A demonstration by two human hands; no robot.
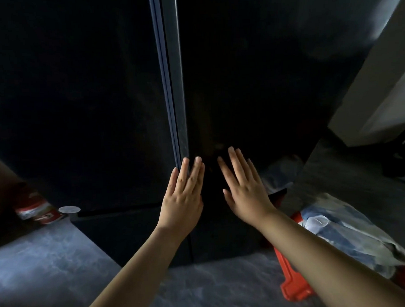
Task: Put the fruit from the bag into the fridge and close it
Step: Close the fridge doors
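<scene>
Closest to you, your two bare forearms reach forward over the grey marbled floor [50,267]. Low on your right, a red plastic thing [295,287] stands on that floor beside your right forearm. A crumpled clear bag [356,241] lies on top of it, with bluish contents that are too blurred to name. A clear plastic cup [317,222] sits at the bag's near edge.

Further on, both of your hands are laid flat against the black fridge [263,79], side by side with a narrow dark gap between them, and neither holds anything. Your left hand [184,199] has straight fingers held close together. Its fingertips [185,163] lie right at the vertical seam [170,96] where the two upper doors meet. Your right hand [247,191] is just beside it, fingers straight and slightly spread, pressed on the right door. Both palms sit just above the horizontal line that divides the upper doors from the lower section [130,232].

The left door [76,101] and the right door stand edge to edge along the seam, where a bluish strip shows. You cannot tell from here whether the right door is fully seated.

Off to your left, at the foot of the fridge, a red-and-white packet [35,209] lies in shadow. A small white round disc [69,209] sits just beside it at the fridge's lower corner. On the far right, a pale wall [381,97] rises past the fridge's side.
</scene>
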